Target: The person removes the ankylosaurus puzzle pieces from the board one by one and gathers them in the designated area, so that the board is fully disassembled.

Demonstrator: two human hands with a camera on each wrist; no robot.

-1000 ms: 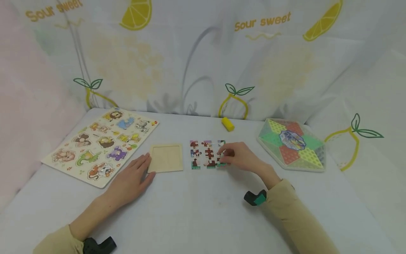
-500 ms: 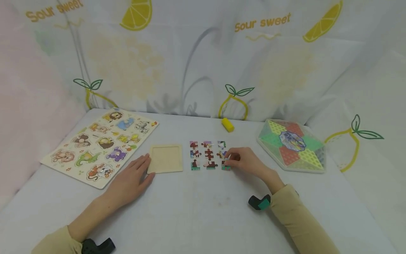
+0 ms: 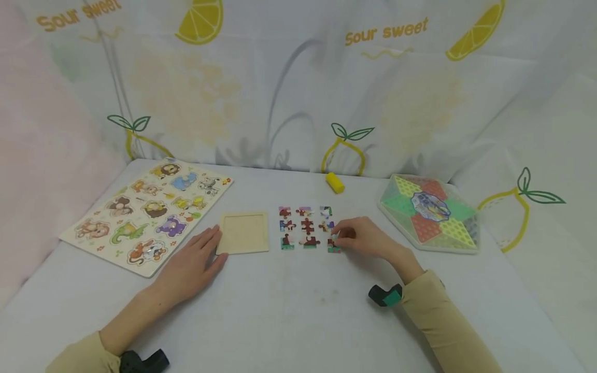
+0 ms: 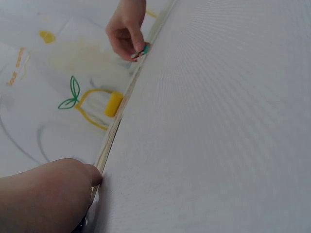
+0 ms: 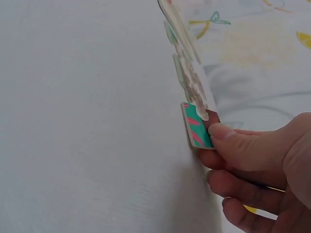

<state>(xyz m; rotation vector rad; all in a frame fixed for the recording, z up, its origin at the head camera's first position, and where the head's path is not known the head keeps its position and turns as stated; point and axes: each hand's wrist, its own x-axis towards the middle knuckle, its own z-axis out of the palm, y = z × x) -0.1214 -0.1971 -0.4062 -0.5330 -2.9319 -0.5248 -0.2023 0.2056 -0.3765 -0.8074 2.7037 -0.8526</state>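
My left hand (image 3: 191, 261) lies flat on the table in the head view, its fingertips and thumb at the left edge of a small square wooden puzzle tray (image 3: 244, 234) with nothing in it. Right of the tray, several jigsaw pieces (image 3: 307, 225) are laid out in three spaced rows. My right hand (image 3: 361, 238) pinches the bottom-right jigsaw piece (image 3: 333, 249) between thumb and fingers. Seen from the right wrist, this jigsaw piece (image 5: 195, 127) is green with pink marks and a brown part, and is tilted up. The thumb covers part of it.
A large animal puzzle board (image 3: 140, 212) lies to the left, close to my left forearm. A yellow cylinder (image 3: 335, 183) sits near the back edge. On the right is a hexagonal box (image 3: 429, 212) with a coloured star pattern. A printed cloth (image 3: 298, 93) hangs behind.
My right hand has moved to the right, bringing the bottom-right jigsaw piece with it, away from the middle column. The right column stands wider apart now. My left hand stays in place.
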